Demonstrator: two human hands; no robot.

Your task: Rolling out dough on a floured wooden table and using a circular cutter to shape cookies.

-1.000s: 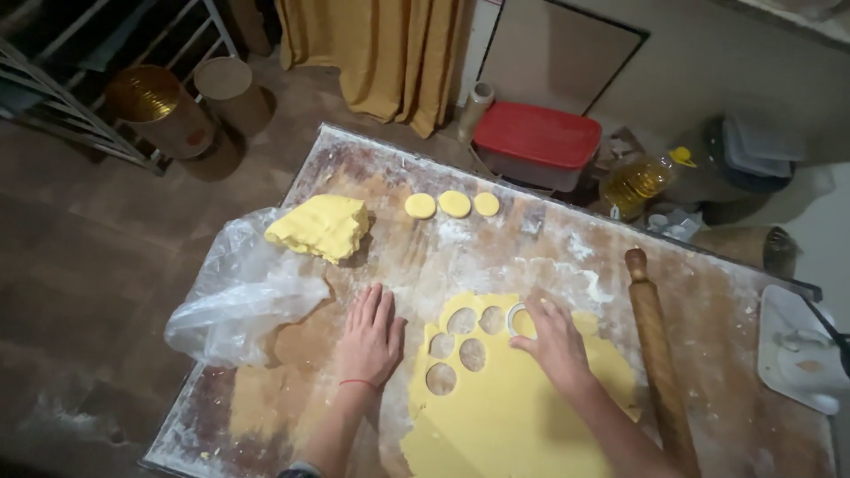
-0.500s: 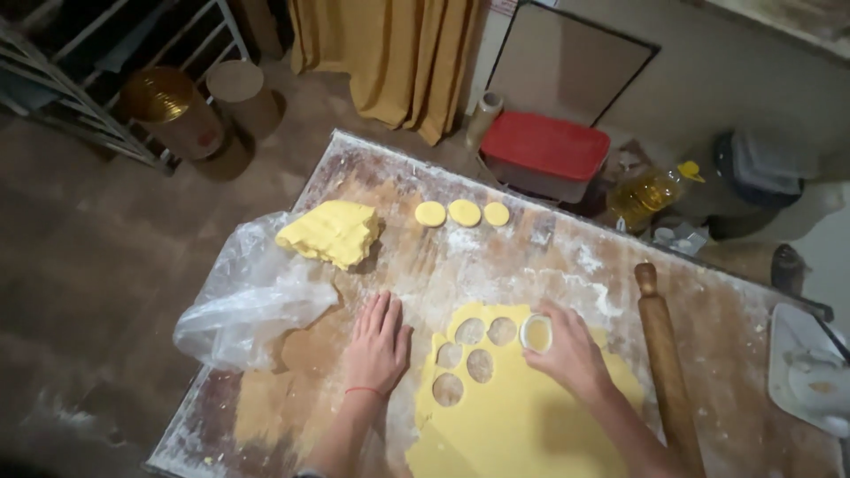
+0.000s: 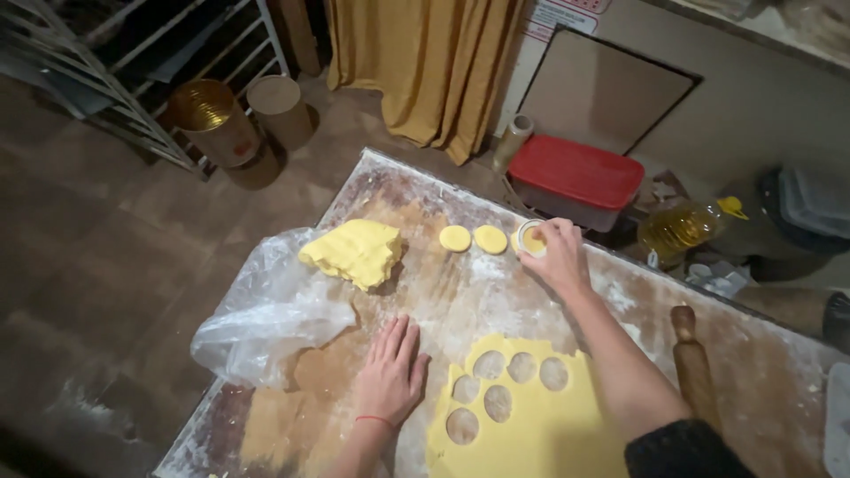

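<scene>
Right hand pinches the round cutter at the bench's far edge, setting it beside two dough discs to extend their row; left hand flat, fingers open, steadying beside the punched dough sheet near the front edge.

Red-lidded container, oil bottle, rolling pin, plastic bag

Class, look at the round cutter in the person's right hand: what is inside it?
Yellow dough fills the cutter held by the right hand beside two dough discs. Fingers cover its right rim, and what lies under it is hidden.
</scene>
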